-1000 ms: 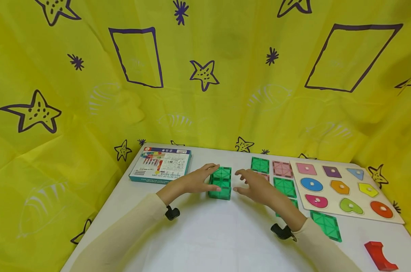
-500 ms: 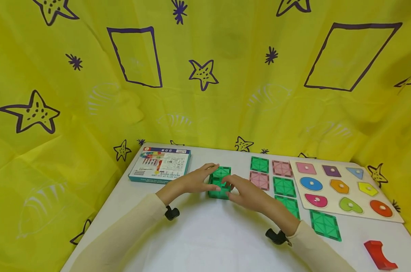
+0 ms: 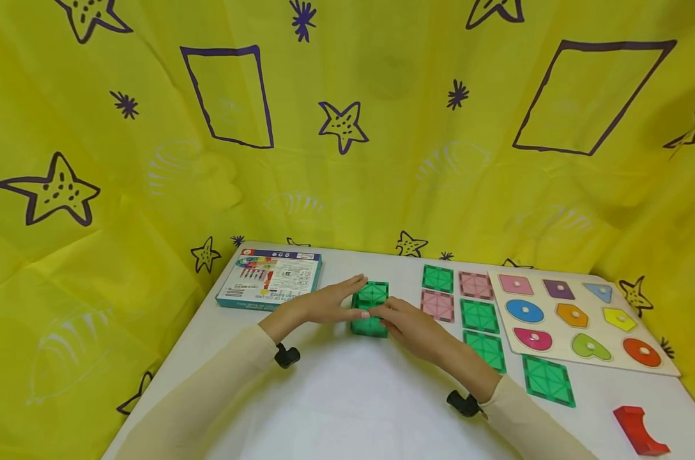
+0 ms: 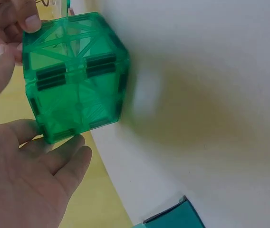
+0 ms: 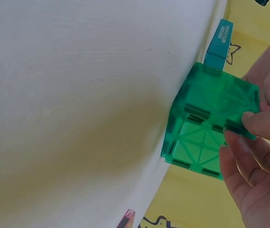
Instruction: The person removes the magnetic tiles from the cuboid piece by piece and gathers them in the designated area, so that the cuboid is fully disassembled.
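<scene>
We see a green magnetic-tile cube [image 3: 368, 328] on the white desk [image 3: 330, 409], between a person's two hands, and we take it as our landmark. Left of the cube, the left hand [image 3: 329, 304] holds it with fingers spread around it, the thumb towards its near side and the other fingers along its far side. Right of the cube, the right hand [image 3: 416, 327] pinches its edge, thumb on one face and the other fingers curled beneath, as we see from the right wrist. The two hands meet over the cube, the left thumb touching the right fingers.

Well to the left of the cube and slightly beyond it, we find a teal-edged cardboard box [image 3: 281, 281] lying flat. To the right of the cube lie two pink tiles [image 3: 437, 305] and, around them and nearer us, four green tiles [image 3: 478, 315]. Farther right of the cube, we note a wooden peg puzzle board [image 3: 596, 322] with nine coloured pieces, among them a green heart [image 3: 583, 348] and an orange hexagon [image 3: 567, 319]. Well apart from the cube, near and far to its right, sits a red arch block [image 3: 631, 425]. Behind the cube, we see a yellow curtain [image 3: 399, 185] printed with starfish.
</scene>
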### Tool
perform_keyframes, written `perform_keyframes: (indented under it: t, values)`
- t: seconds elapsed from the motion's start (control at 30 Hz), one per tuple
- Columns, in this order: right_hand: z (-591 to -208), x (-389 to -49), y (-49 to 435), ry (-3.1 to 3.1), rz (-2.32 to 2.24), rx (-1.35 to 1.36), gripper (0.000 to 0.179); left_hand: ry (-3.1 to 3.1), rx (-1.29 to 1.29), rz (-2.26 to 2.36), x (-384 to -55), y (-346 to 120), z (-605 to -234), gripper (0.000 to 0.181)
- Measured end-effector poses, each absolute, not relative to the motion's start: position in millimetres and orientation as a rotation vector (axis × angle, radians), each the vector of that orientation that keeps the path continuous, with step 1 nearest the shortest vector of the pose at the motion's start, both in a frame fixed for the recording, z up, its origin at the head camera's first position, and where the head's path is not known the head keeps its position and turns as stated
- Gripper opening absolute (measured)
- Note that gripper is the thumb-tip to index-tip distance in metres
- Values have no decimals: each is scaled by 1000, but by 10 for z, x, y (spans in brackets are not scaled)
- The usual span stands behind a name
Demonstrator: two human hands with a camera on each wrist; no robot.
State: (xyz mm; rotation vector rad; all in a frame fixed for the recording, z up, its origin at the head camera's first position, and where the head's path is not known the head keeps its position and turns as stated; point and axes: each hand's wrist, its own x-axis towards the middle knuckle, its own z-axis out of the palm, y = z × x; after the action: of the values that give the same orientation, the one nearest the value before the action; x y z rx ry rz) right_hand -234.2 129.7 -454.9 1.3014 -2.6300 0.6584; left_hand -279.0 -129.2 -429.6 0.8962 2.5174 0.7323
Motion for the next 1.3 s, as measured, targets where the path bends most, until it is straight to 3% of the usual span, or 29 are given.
perform_keyframes:
  t: [0.27, 1.0, 1.3]
  values:
    - [-4572, -2345, 1298, -2627, 663, 1314, 39, 2474, 880, 762, -2778, -1303, -4283, 63]
    - [-4586, -2185, 1319, -2651, 738, 1303, 35, 2516, 909, 680, -2754, -1260, -4337, 63]
    - [-4511, -2229, 1656, -2808, 995, 1258, 31, 2524, 900, 690, -2757, -1280, -4364, 62]
